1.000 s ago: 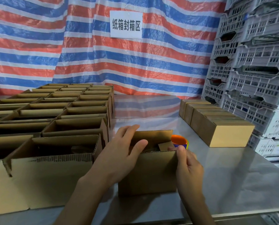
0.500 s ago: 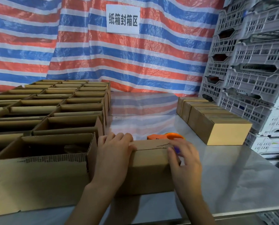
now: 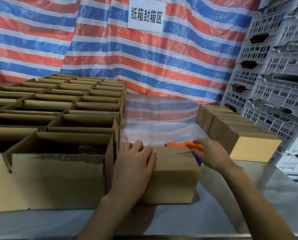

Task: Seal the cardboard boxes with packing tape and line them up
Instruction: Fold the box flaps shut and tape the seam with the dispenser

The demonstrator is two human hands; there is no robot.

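Head view, near to far: the steel desk [image 3: 248,196] runs across the bottom of the frame, and both bare forearms reach over its front edge. A small cardboard box [image 3: 176,179] stands near that edge with its top flaps folded down. The left hand [image 3: 134,163] lies on the left end of the box top, palm down, fingers loosely bent and resting on the flaps without gripping anything.

Just beside this box on the left stands an open box [image 3: 58,179] with its flaps upright and a ragged corrugated front edge.

The right hand [image 3: 212,155] is at the far right corner of the closed box, blurred. Its fingers curl over the orange tape dispenser [image 3: 179,145], which lies just behind the box. A blue part of the dispenser shows under the palm, and how firm the hold is cannot be told through the blur.

Further back on the left, more open boxes [image 3: 85,104] stand packed together in rows reaching towards the wall. On the right, a line of closed boxes [image 3: 253,148] runs away from the camera, each touching the next. Grey plastic crates [image 3: 274,75] are stacked high beside that line. A tarpaulin [image 3: 179,66] striped red, white and blue hangs behind everything, with a white sign [image 3: 146,14] in Chinese characters fixed near its top.
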